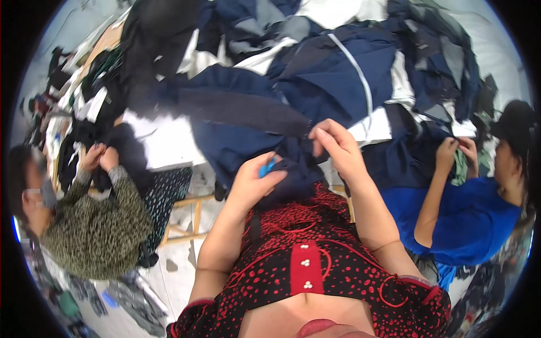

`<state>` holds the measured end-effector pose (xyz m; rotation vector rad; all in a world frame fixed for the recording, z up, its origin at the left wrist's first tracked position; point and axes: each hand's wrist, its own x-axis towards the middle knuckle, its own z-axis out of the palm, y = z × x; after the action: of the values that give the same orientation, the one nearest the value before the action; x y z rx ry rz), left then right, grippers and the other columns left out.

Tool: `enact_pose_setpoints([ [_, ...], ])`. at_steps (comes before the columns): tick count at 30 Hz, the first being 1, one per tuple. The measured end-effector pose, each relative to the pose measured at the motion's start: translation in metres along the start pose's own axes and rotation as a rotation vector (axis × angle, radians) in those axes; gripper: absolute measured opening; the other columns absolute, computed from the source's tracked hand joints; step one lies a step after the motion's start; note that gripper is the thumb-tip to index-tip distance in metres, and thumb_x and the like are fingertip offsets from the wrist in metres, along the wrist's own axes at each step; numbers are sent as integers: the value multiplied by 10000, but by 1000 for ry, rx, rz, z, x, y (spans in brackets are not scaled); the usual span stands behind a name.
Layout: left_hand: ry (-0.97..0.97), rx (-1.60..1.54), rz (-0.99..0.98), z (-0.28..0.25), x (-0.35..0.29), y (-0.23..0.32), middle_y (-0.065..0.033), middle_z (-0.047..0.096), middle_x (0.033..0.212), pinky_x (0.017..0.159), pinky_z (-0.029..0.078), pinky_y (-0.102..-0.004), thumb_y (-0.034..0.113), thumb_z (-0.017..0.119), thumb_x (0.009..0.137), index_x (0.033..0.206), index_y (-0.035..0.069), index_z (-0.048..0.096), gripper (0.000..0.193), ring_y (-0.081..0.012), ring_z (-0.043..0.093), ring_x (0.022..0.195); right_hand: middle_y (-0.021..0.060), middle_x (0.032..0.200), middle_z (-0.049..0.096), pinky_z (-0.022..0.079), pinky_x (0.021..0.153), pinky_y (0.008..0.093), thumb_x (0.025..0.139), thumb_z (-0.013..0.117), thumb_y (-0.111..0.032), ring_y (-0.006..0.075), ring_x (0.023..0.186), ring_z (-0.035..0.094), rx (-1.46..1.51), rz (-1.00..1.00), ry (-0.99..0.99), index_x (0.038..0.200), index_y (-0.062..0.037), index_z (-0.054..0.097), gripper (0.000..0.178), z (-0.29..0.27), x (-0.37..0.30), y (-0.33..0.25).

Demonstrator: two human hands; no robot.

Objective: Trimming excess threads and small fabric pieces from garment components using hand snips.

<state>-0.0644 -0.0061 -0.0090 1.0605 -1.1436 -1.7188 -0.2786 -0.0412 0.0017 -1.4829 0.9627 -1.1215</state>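
Note:
A navy blue garment [222, 147] with a darker, almost black panel [242, 110] spreads from the table edge down to my lap. My left hand [249, 181] is closed around a small bright blue object [266, 168], mostly hidden by the fingers; its kind does not show. Bunched navy cloth lies against that hand. To the right and slightly farther away, my right hand [340, 151] pinches the edge of the same garment, thumb and forefinger together. A gap with folded cloth separates the two hands.
More navy garments [332, 79], one with a white strip [360, 76], pile up beyond my hands. At left, a person in a patterned top [101, 225] handles black cloth. At right, a person in blue [468, 222] handles green fabric [461, 166]. A wooden stool [194, 217] stands low left.

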Motion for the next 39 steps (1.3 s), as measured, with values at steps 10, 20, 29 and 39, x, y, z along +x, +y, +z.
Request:
enact_pose_setpoints([
  [10, 44, 234, 100, -2, 23, 12, 28, 466, 656, 381, 278, -188, 21, 604, 795, 956, 51, 519, 185, -39, 377, 426, 207, 765, 592, 438, 619, 423, 797, 623, -230, 381, 726, 584, -369, -171, -226, 903, 21, 561, 279, 27, -17, 28],
  [20, -46, 537, 150, -3, 36, 24, 31, 440, 663, 384, 282, -195, 48, 614, 804, 925, 51, 524, 150, -43, 377, 448, 189, 792, 623, 455, 663, 404, 740, 652, -257, 344, 766, 608, -381, -288, -251, 883, 1, 596, 301, 1, -12, 36],
  [29, -94, 848, 138, 6, -9, 48, -66, 560, 727, 653, 440, -252, 20, 591, 780, 885, 1, 551, 114, -119, 517, 675, 142, 857, 633, 484, 752, 368, 739, 555, -126, 317, 817, 616, -400, -158, 105, 934, -62, 638, 221, 17, 15, 44],
  [39, 100, 180, 264, 5, 14, 50, -118, 623, 1046, 407, 355, -188, 115, 582, 824, 1046, -44, 589, 273, -68, 467, 441, 47, 987, 603, 497, 807, 292, 883, 511, -101, 144, 893, 604, 944, 217, -126, 1098, -61, 520, 219, -12, 24, 37],
])
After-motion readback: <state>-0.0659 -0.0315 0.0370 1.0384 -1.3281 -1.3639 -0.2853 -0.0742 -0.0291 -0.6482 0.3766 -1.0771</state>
